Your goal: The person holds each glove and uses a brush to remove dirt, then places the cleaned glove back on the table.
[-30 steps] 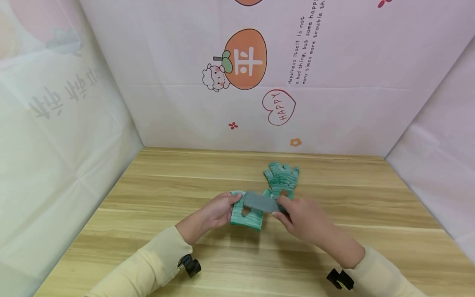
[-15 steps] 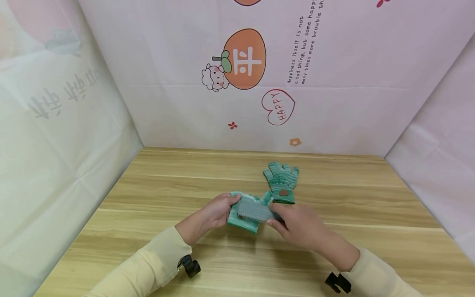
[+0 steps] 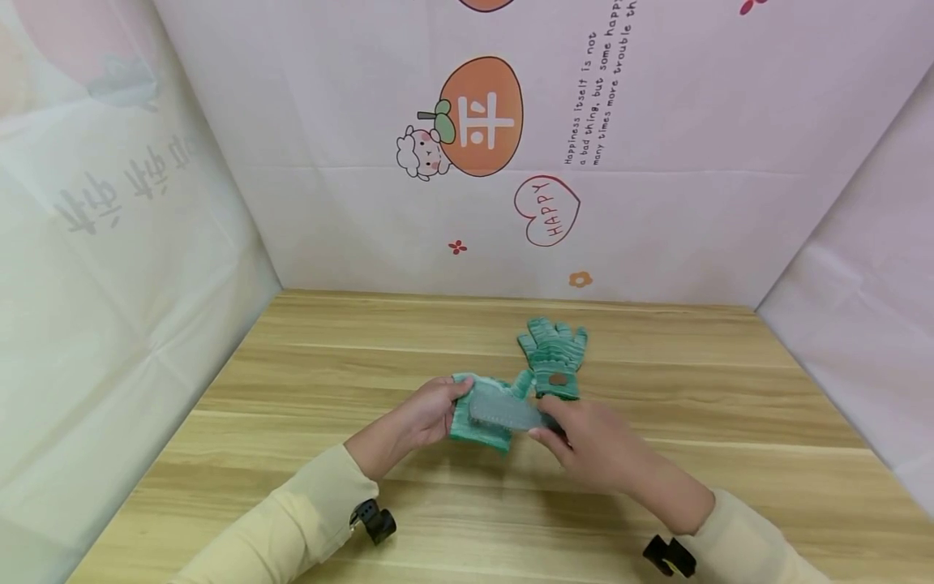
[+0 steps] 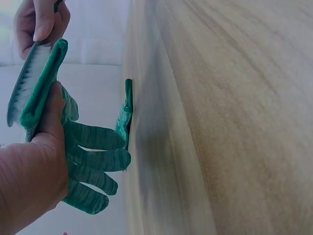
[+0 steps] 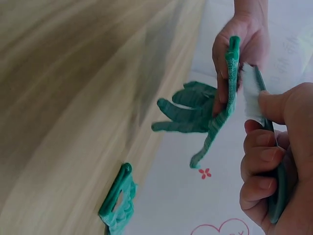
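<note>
My left hand (image 3: 423, 418) grips a green striped knit glove (image 3: 477, 440) by its edge, thumb on top and fingers behind. In the left wrist view the held glove's fingers (image 4: 98, 159) hang above the table. With my right hand (image 3: 601, 442) I hold a grey-green brush (image 3: 503, 408) by its handle. Its white bristles (image 5: 252, 93) face the glove's cuff (image 4: 41, 90), right up against it in the left wrist view. The brush head covers part of the cuff in the head view.
A second green glove (image 3: 556, 345) lies on the wooden table (image 3: 350, 332) behind my right hand, a brown patch (image 3: 558, 379) on its cuff. A white printed cloth (image 3: 350, 227) rises behind the table, with more white cloth at both sides.
The brush has shifted left across the cuff, covering a brown patch that showed there a second ago. The held glove tilts slightly; my left hand stays nearly in place.
</note>
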`<control>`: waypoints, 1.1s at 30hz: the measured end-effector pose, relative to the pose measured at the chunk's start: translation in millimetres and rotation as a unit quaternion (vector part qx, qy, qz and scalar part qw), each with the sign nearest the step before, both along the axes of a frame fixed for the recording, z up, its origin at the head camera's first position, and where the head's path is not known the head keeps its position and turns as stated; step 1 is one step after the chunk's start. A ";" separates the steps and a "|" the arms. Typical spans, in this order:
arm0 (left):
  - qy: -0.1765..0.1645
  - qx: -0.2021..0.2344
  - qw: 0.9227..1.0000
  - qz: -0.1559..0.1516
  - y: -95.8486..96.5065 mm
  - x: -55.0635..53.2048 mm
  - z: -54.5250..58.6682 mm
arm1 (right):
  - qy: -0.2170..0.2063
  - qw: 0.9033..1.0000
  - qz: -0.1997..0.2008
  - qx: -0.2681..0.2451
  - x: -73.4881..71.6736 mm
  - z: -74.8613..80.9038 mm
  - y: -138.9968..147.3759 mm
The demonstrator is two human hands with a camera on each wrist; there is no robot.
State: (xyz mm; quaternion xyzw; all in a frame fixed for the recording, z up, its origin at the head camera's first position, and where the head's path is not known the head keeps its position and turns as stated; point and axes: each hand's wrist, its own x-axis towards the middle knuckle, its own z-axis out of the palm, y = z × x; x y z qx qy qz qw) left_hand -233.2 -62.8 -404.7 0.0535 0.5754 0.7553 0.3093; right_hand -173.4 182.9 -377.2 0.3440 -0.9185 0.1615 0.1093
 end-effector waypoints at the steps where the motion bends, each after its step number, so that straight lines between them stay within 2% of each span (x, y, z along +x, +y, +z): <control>1: 0.000 0.004 1.000 -0.002 -0.5 0.4 0.4 | 0.002 1.000 -0.010 -0.005 -0.9 1.2 0.4; 6: 0.003 0.019 1.000 -0.021 -1.3 2.2 1.8 | 0.030 0.998 -0.052 -0.007 -4.9 6.8 3.9; 11: 0.002 0.013 1.000 -0.019 -1.0 2.7 1.5 | 0.037 0.997 -0.058 0.024 -4.4 6.6 3.7; 19: 0.003 0.006 1.000 -0.022 -1.5 3.0 0.0 | 0.053 0.997 -0.033 0.039 -1.1 3.3 -1.3; 26: 0.003 -0.009 1.000 -0.003 -1.6 2.9 -1.2 | 0.065 0.996 -0.023 0.048 2.2 1.7 -2.4; 33: -0.003 -0.010 1.000 0.002 -1.3 2.2 -1.6 | 0.061 0.997 -0.005 0.039 3.1 0.6 -1.3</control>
